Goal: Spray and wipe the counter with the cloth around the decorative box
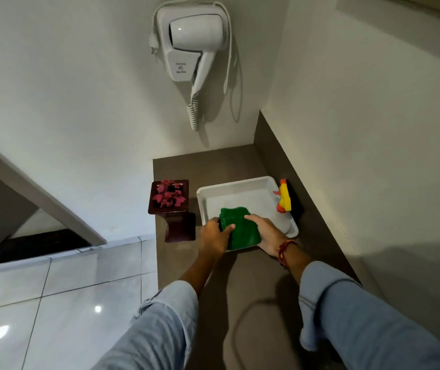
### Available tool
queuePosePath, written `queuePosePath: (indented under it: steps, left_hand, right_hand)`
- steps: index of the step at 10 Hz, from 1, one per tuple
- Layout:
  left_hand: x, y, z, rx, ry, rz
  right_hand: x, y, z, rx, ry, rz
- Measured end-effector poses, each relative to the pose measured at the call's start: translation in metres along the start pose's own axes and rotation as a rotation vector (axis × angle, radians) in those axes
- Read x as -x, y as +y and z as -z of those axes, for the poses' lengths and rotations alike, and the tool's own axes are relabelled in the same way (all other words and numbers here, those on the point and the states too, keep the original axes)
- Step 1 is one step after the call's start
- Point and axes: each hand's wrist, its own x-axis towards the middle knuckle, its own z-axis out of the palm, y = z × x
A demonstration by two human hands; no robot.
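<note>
A folded green cloth lies at the near edge of a white tray on the brown counter. My left hand grips the cloth's left side. My right hand holds its right side, fingers over the top. A spray bottle with a yellow and orange head lies along the tray's right rim. The dark red decorative box, filled with pink petals, stands on the counter's left edge, just left of the tray.
A white wall-mounted hair dryer with a coiled cord hangs above the counter's far end. Walls close the counter at the back and right. The counter's left edge drops to a glossy tiled floor.
</note>
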Motion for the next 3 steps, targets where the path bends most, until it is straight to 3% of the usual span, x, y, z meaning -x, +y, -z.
queuePosePath:
  steps: [1, 2, 3]
  left_hand:
    - [-0.011, -0.009, 0.001, -0.403, 0.101, 0.004]
    - [-0.011, -0.007, 0.004, -0.606, 0.022, -0.017]
    - [-0.011, -0.007, 0.004, -0.681, 0.029, -0.073]
  right_hand:
    - [-0.008, 0.005, -0.009, 0.223, 0.069, 0.024]
    - [-0.012, 0.003, -0.02, 0.549, 0.093, 0.038]
    - [-0.014, 0.004, -0.025, 0.717, 0.135, 0.032]
